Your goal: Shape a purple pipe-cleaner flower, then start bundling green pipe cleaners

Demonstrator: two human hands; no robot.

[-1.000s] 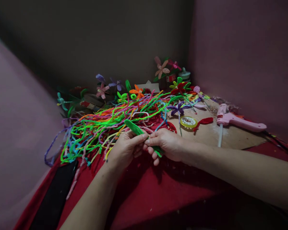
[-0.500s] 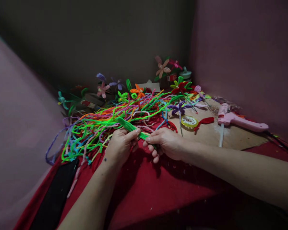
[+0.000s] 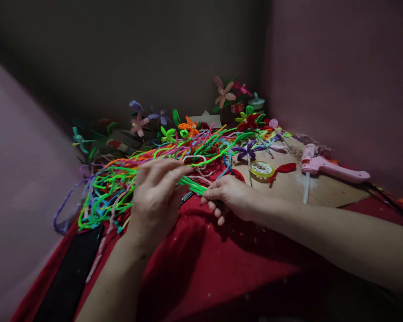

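Observation:
A band of bright green pipe cleaners [image 3: 194,185] lies side by side between my hands, above the red cloth. My right hand [image 3: 230,197] pinches its right end between thumb and forefinger, with the other fingers curled below. My left hand [image 3: 156,197] is raised with its back to me, its fingers bent over the left end of the green pipe cleaners. That end is hidden behind the hand, and so is the thumb. Just under the green strands shows a small dark tool [image 3: 187,197], mostly covered.
A heap of coloured pipe cleaners [image 3: 114,174] spreads behind my left hand. Finished flowers [image 3: 224,95] stand at the back. On the cardboard [image 3: 336,192] lie a pink glue gun [image 3: 339,169] and a yellow round case [image 3: 262,170]. A black flat object [image 3: 70,273] rests at left.
My left hand has turned and lifted from a pinch on the green band to lie over its left end. My right hand keeps its hold. The view has shifted slightly.

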